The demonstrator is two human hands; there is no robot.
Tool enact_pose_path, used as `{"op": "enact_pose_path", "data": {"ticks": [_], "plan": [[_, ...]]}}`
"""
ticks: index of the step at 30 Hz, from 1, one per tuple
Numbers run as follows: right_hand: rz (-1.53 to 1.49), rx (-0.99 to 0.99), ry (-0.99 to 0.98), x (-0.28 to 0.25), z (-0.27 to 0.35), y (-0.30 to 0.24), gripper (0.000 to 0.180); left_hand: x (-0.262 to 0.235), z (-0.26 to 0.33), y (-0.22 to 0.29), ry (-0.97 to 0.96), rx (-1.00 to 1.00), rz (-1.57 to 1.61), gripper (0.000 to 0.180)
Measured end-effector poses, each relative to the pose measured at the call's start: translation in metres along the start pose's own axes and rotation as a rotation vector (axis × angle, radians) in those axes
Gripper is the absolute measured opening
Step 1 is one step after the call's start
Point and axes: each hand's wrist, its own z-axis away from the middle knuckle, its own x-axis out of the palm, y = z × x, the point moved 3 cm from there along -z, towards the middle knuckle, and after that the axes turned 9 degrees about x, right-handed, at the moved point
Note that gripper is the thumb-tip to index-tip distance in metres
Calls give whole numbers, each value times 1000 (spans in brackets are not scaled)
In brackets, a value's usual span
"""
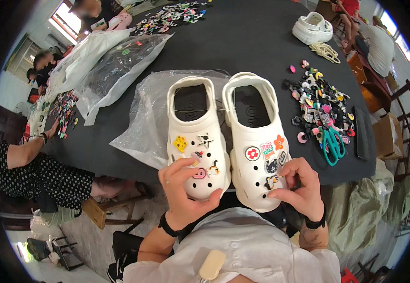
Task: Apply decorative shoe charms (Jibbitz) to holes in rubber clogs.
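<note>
Two white clogs lie side by side in front of me, toes toward me, with black insoles showing. My left hand (181, 186) grips the toe of the left clog (193, 130), its fingers over the top and its thumb at the front. Yellow, pink and black-and-white charms dot that clog. On the right clog (245, 181), my right hand (305, 186) holds the outer side, index finger curled and thumb resting near the toe. This clog bears a red-cross charm (252, 153), an orange flower charm (279, 142) and several more. Part of each grip is hidden.
A clear plastic bag (141, 111) lies beneath the clogs on the dark table (242, 42). To the right are a heap of charms (318, 101), teal-handled scissors (333, 146), a black tray (362, 134), a cord (325, 52) and another white clog pair (312, 32). People sit around the table.
</note>
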Motion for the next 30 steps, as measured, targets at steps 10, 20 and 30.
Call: {"op": "enact_pose_path", "data": {"ticks": [10,20,30], "plan": [[107,44,-23,-33,-19,-22,46,1,0,-23,-17,-59,322,116],[734,-51,-174,2,-44,-54,55,8,7,-31,33,-77,378,108],[726,-352,-275,2,-43,-53,19,-1,0,-25,-88,-54,166,94]]}}
